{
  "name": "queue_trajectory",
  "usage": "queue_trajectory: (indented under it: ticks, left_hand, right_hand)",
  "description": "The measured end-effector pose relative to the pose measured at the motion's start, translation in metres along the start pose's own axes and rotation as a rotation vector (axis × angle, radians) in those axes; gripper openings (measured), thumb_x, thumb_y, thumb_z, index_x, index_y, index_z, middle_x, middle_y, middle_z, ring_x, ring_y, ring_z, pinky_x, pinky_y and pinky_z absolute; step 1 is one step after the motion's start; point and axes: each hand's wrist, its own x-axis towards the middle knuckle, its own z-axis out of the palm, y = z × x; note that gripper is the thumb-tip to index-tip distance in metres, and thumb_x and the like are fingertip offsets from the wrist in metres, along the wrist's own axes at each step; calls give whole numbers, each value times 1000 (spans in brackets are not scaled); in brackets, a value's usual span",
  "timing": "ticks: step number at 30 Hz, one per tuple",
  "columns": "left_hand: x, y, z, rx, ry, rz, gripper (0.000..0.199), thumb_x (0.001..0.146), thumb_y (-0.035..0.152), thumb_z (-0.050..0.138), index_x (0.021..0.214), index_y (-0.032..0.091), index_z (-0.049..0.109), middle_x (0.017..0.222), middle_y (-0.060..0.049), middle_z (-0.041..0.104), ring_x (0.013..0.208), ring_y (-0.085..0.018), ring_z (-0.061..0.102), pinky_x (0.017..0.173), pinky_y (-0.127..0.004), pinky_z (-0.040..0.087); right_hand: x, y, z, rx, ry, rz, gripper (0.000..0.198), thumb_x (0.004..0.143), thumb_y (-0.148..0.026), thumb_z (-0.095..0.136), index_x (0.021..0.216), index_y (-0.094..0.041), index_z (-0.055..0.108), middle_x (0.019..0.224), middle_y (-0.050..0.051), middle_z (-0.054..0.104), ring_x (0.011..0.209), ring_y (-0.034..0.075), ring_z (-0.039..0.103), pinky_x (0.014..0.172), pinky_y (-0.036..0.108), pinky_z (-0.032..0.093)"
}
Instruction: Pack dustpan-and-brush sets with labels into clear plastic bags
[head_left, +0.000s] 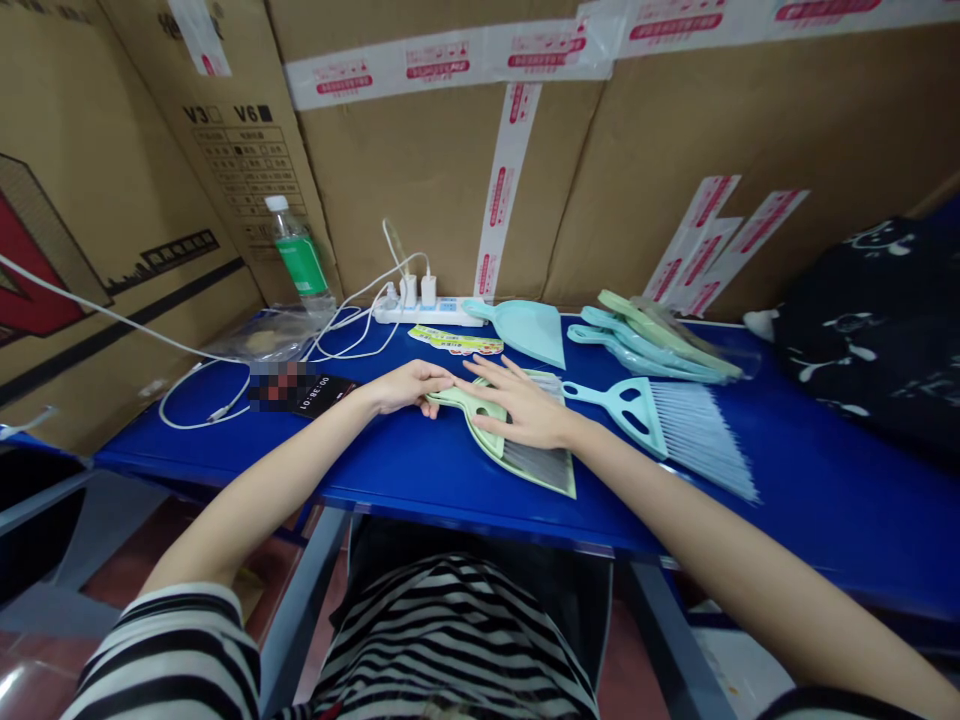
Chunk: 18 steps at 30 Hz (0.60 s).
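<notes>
A light green hand brush (491, 425) lies in a matching green dustpan (559, 484) at the middle of the blue table. My left hand (409, 387) pinches the handle end of the pair, thumb and fingers closed around it. Flat across the brush's head rests my right hand (529, 408), its fingers spread and touching the green plastic. Part of the brush and its grey bristles is hidden beneath that palm. Just right of my right hand lies a light blue brush (637, 415), bristles pointing right. Behind my hands is a light blue dustpan (532, 330).
Several bagged dustpan sets (652, 340) lie at the back right, near a dark patterned bag (870, 330). A power strip (390, 312) with chargers and white cables, coloured labels (457, 342), a phone (322, 396) and a bottle (300, 255) stand left. Cardboard walls (420, 180) enclose the back.
</notes>
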Motion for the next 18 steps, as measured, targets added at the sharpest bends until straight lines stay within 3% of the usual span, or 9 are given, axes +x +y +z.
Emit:
queue_trajectory:
  ticks: [18]
  left_hand:
    - [-3, 5, 3, 26, 21, -15, 28, 81, 32, 72, 97, 9, 68, 53, 1, 61, 42, -7, 54, 46, -17, 43]
  right_hand:
    - [0, 0, 1, -10, -5, 12, 61, 93, -60, 35, 147, -32, 35, 155, 6, 31, 145, 30, 20, 114, 62, 13]
